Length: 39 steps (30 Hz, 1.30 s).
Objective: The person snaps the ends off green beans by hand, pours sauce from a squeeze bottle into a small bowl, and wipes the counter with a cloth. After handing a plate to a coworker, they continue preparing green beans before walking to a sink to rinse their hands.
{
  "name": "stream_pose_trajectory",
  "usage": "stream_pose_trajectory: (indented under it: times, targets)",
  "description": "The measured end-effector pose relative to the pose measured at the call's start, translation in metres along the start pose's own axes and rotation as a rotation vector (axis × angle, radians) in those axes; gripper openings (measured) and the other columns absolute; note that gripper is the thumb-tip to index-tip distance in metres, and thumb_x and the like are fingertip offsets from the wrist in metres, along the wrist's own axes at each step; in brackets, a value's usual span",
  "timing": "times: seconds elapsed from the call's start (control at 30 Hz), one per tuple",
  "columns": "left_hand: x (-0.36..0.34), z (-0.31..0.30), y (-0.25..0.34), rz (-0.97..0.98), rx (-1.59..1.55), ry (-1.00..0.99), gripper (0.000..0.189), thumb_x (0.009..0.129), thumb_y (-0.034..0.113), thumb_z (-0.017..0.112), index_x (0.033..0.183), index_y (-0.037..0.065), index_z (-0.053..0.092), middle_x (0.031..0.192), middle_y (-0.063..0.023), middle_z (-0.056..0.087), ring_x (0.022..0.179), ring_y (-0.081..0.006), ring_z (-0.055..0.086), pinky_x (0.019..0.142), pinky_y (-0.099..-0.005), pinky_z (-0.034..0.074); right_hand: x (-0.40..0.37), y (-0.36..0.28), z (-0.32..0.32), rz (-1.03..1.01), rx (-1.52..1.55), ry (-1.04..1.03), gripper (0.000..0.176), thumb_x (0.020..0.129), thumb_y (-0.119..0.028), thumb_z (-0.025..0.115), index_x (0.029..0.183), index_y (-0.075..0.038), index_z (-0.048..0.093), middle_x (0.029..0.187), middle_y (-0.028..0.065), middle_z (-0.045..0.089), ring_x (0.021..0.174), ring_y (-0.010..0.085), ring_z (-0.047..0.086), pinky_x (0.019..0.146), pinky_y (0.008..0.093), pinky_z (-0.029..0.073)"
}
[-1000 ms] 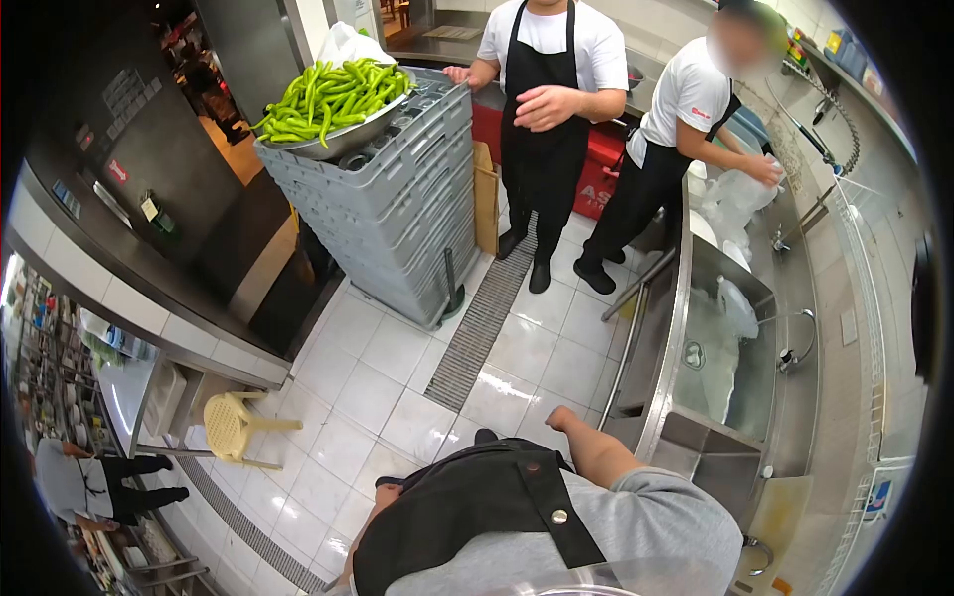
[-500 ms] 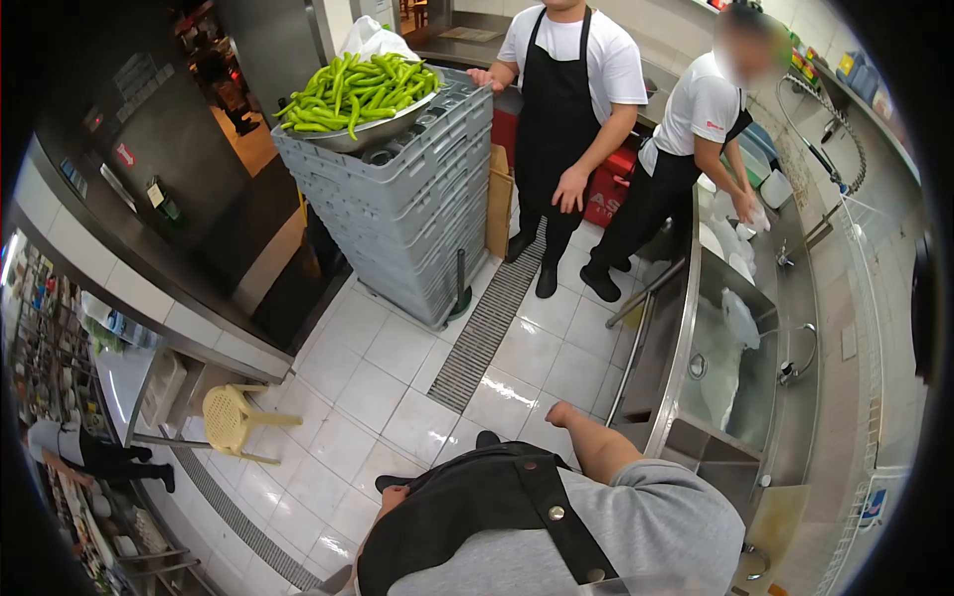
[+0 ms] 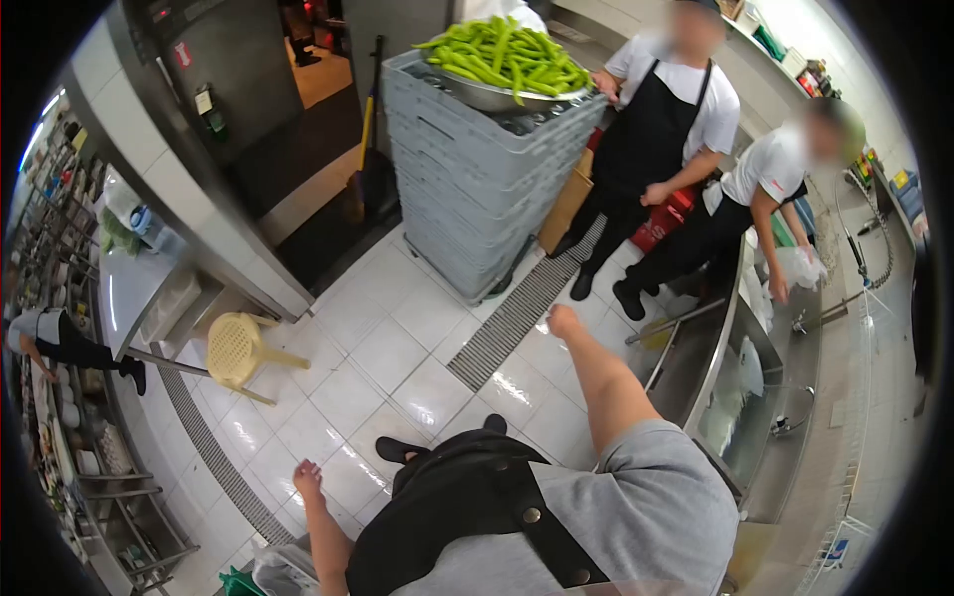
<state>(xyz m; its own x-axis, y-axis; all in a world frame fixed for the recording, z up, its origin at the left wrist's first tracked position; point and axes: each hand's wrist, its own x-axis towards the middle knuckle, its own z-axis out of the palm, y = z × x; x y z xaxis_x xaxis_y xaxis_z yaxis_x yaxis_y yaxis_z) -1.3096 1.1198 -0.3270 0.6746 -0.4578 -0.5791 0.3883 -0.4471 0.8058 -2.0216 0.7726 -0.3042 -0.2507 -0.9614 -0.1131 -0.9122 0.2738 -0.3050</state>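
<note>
My left hand point(image 3: 308, 477) hangs out over the tiled floor beside my black apron point(image 3: 437, 512), its fingers loosely curled and nothing visible in them. Ahead of me, my right hand point(image 3: 563, 321) is held out over the floor drain point(image 3: 517, 328), closed, with no object showing. Neither hand touches anything. Beyond the right hand, grey stacked crates point(image 3: 477, 199) carry a metal bowl point(image 3: 497, 96) heaped with long green peppers point(image 3: 507, 58).
A yellow stool point(image 3: 234, 350) stands at left near a metal counter point(image 3: 134, 288). One co-worker point(image 3: 661, 129) rests a hand by the crates; another point(image 3: 765, 189) holds clear plastic over the sink point(image 3: 730, 387). A yellow-handled tool point(image 3: 368, 139) leans by the doorway. Shelving lines the far left.
My left hand has swung out from beside the apron to the left. My right arm reaches further forward. The view has turned left, and the co-worker at the sink has lifted the plastic.
</note>
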Motion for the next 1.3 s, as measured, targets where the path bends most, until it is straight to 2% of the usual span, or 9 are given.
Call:
stream_pose_trajectory:
  times: [0.13, 0.23, 0.4, 0.5, 0.63, 0.87, 0.93, 1.07, 1.3]
  targets:
    - [-0.022, -0.077, -0.073, -0.263, 0.060, -0.142, 0.016, 0.092, 0.013, 0.057, 0.108, 0.008, 0.059, 0.090, -0.0096, 0.065, 0.076, -0.0189, 0.064, 0.057, -0.0269, 0.047, -0.050, -0.164, 0.101, -0.336, 0.011, -0.280, 0.017, 0.082, -0.024, 0.064, 0.086, -0.010, 0.073, 0.084, 0.0128, 0.071, 0.079, 0.0284, 0.068, 0.078, 0.0404, 0.054]
    - [-0.074, -0.132, -0.131, -0.473, 0.322, -0.244, 0.017, 0.093, 0.014, 0.058, 0.108, 0.008, 0.059, 0.088, -0.0092, 0.065, 0.075, -0.0189, 0.064, 0.057, -0.0293, 0.048, -0.127, -0.270, 0.220, -1.013, -0.404, -0.557, 0.021, 0.086, -0.024, 0.064, 0.100, -0.011, 0.071, 0.099, 0.0134, 0.070, 0.093, 0.0281, 0.066, 0.085, 0.0388, 0.053]
    - [-0.083, -0.212, -0.156, -0.566, 0.309, -0.096, 0.019, 0.093, 0.017, 0.060, 0.109, 0.008, 0.059, 0.085, -0.0085, 0.064, 0.073, -0.0190, 0.063, 0.057, -0.0333, 0.048, -0.221, -0.461, 0.243, -0.955, 0.070, -1.272, 0.031, 0.081, -0.024, 0.072, 0.107, -0.007, 0.070, 0.099, 0.0140, 0.071, 0.088, 0.0269, 0.067, 0.080, 0.0375, 0.053]
    - [-0.044, -0.240, -0.127, -0.533, 0.047, 0.122, 0.020, 0.093, 0.019, 0.061, 0.109, 0.008, 0.059, 0.083, -0.0081, 0.063, 0.072, -0.0190, 0.063, 0.058, -0.0357, 0.048, -0.185, -0.510, 0.226, -0.737, 0.294, -0.906, 0.028, 0.081, -0.024, 0.073, 0.103, -0.007, 0.071, 0.094, 0.0133, 0.072, 0.084, 0.0250, 0.068, 0.078, 0.0374, 0.053]
    - [0.047, -0.251, -0.091, -0.326, -0.243, 0.287, 0.024, 0.093, 0.021, 0.061, 0.113, 0.008, 0.057, 0.088, -0.0082, 0.064, 0.079, -0.0204, 0.064, 0.065, -0.0409, 0.049, -0.112, -0.515, 0.225, -0.888, -0.372, -0.545, 0.019, 0.085, -0.025, 0.064, 0.094, -0.011, 0.074, 0.100, 0.0147, 0.071, 0.092, 0.0339, 0.067, 0.083, 0.0425, 0.054]
    - [0.095, -0.227, 0.015, -0.685, -0.554, -0.182, 0.052, 0.098, 0.039, 0.055, 0.142, 0.013, 0.043, 0.133, -0.0147, 0.056, 0.113, -0.0297, 0.059, 0.089, -0.0403, 0.050, -0.080, -0.475, 0.246, -0.801, -0.608, -0.867, 0.028, 0.080, -0.023, 0.057, 0.092, -0.005, 0.075, 0.103, 0.0193, 0.070, 0.100, 0.0348, 0.067, 0.087, 0.0425, 0.053]
    - [0.118, -0.242, 0.025, -0.680, -0.491, -0.099, 0.053, 0.098, 0.039, 0.054, 0.143, 0.013, 0.041, 0.133, -0.0145, 0.056, 0.115, -0.0304, 0.058, 0.093, -0.0421, 0.049, -0.095, -0.491, 0.216, -0.481, -0.544, -0.986, 0.027, 0.079, -0.021, 0.060, 0.095, -0.006, 0.075, 0.105, 0.0197, 0.070, 0.102, 0.0336, 0.066, 0.088, 0.0416, 0.053]
    - [0.182, -0.276, 0.048, -0.662, -0.365, 0.177, 0.044, 0.094, 0.031, 0.062, 0.130, 0.006, 0.052, 0.109, -0.0151, 0.066, 0.090, -0.0287, 0.068, 0.072, -0.0385, 0.055, -0.065, -0.442, 0.324, -0.562, -0.625, -0.892, 0.033, 0.081, -0.038, 0.065, 0.085, -0.007, 0.076, 0.080, 0.0128, 0.072, 0.068, 0.0291, 0.068, 0.069, 0.0410, 0.056]
    - [0.270, -0.281, 0.137, -0.338, 0.317, -0.096, 0.039, 0.093, 0.028, 0.063, 0.123, 0.006, 0.056, 0.101, -0.0133, 0.067, 0.084, -0.0270, 0.068, 0.066, -0.0367, 0.054, -0.042, -0.552, 0.366, -0.562, -0.481, -0.860, 0.028, 0.078, -0.033, 0.065, 0.084, -0.008, 0.075, 0.088, 0.0169, 0.071, 0.083, 0.0338, 0.068, 0.075, 0.0438, 0.055]
